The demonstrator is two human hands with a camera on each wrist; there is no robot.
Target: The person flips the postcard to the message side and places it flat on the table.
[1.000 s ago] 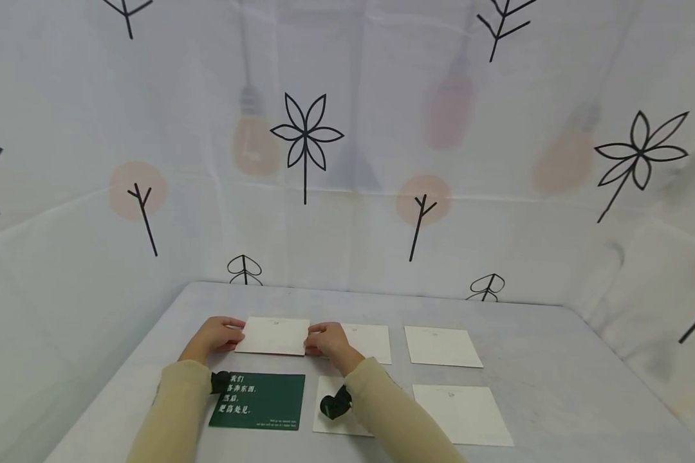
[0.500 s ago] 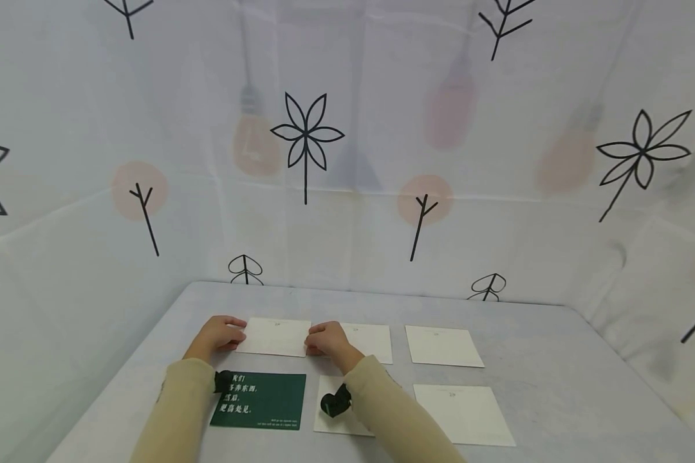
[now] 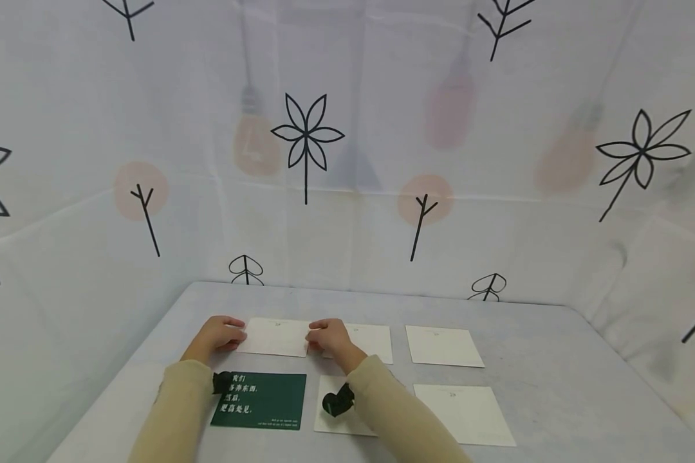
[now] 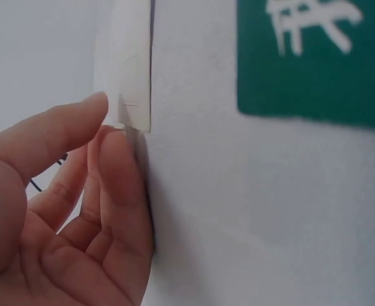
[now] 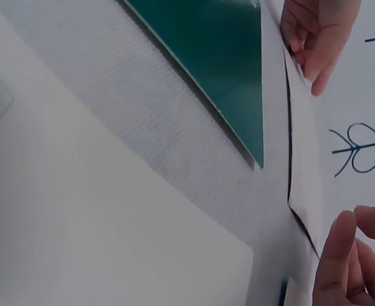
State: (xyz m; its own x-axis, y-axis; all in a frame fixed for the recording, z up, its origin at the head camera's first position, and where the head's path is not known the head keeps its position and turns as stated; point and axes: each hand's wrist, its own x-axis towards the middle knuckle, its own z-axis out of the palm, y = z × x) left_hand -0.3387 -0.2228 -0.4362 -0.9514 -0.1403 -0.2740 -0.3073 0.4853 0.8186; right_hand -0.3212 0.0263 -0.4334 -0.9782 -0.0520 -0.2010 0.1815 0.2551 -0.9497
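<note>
A blank-faced white card (image 3: pixel 275 337) with a tiny mark near its top edge lies at the back left of the table. Beside its left edge is my left hand (image 3: pixel 213 337), thumb and fingers loosely curled. The left wrist view shows these fingers (image 4: pixel 120 166) right at the corner of the white card (image 4: pixel 136 95), not wrapped round it. My right hand (image 3: pixel 330 339) is at the other short edge, partly covering a second white card (image 3: pixel 370 341). In the right wrist view its thumb and index fingertips come close together just off the card's corner (image 5: pixel 305 217).
Nearer the front lies a dark green card (image 3: pixel 266 402) with white writing. To its right are a white card (image 3: pixel 327 421), partly under my right forearm, and another white card (image 3: pixel 469 415). One more white card (image 3: pixel 443 346) lies at the back right. Patterned cloth (image 3: pixel 347 244) hangs behind.
The white card between my hands has settled flatter on the table. My right fingers have eased slightly off its right edge; the left hand has barely moved.
</note>
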